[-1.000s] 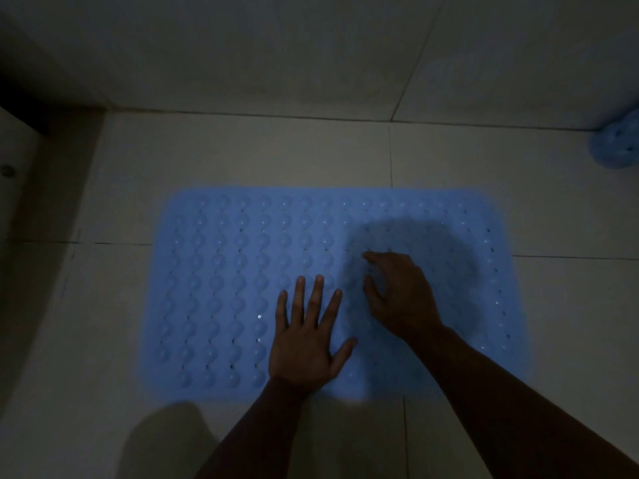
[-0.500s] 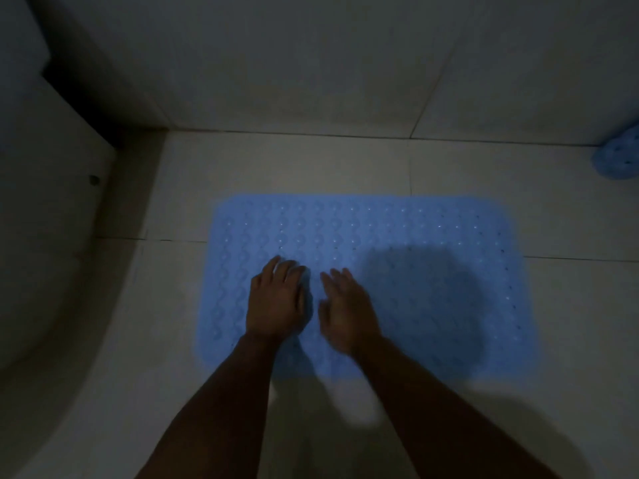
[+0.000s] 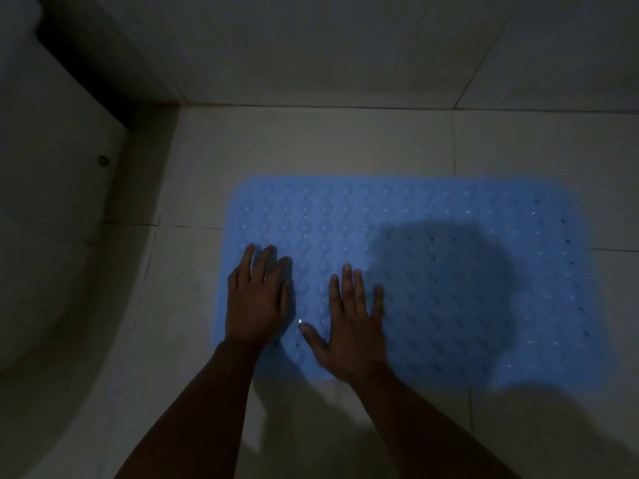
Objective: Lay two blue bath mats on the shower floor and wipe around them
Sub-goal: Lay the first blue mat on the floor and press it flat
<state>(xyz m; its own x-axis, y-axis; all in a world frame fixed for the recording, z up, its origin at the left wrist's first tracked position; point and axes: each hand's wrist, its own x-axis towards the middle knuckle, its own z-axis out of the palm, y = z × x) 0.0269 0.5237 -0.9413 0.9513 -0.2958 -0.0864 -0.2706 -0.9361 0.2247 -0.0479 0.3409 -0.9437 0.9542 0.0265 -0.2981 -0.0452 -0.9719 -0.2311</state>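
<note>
On the tiled floor [image 3: 311,146], a blue mat [image 3: 449,271] lies flat.
Left hand [image 3: 257,302] and right hand [image 3: 349,333] press its left end, fingers straight (holding nothing); bare tile borders every edge.

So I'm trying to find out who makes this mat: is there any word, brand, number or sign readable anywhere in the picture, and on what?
None can be read. The blue bath mat shows only rows of raised bumps and small holes, no lettering; the picture is dim. The floor tiles and the wall bear no print. The left hand and right hand hide part of the mat.
</note>
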